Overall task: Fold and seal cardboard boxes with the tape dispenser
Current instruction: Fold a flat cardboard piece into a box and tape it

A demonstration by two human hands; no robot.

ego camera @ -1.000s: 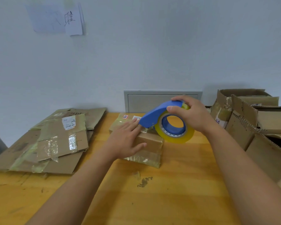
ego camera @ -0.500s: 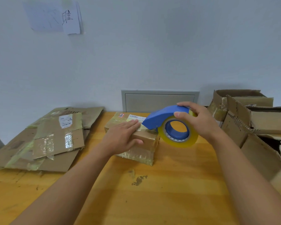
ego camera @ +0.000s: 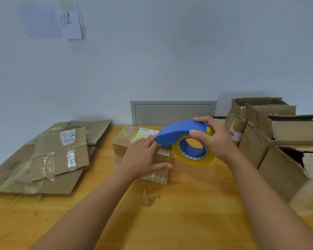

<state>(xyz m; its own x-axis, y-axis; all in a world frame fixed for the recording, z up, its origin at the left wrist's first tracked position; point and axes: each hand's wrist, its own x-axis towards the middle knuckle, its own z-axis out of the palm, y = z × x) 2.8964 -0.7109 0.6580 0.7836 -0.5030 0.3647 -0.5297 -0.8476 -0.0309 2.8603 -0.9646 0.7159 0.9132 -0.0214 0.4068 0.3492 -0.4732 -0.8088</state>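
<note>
A small closed cardboard box (ego camera: 126,141), wrapped in clear tape and bearing a white label, sits on the wooden table (ego camera: 188,213) near its far edge. My left hand (ego camera: 145,159) lies flat on the box top with straight fingers, pressing it down. My right hand (ego camera: 213,139) grips a blue tape dispenser (ego camera: 179,131) with a yellowish tape roll (ego camera: 193,156), held at the box's right end. The dispenser's nose sits over the box top beside my left fingertips.
A stack of flattened cardboard (ego camera: 49,156) lies on the left of the table. Several open, torn boxes (ego camera: 278,134) crowd the right side. A grey wall panel (ego camera: 173,112) stands behind the box. Bare table lies in front of the box.
The dispenser in my right hand has drawn rightward along the box top toward its right end. My left hand has stayed pressed on the box.
</note>
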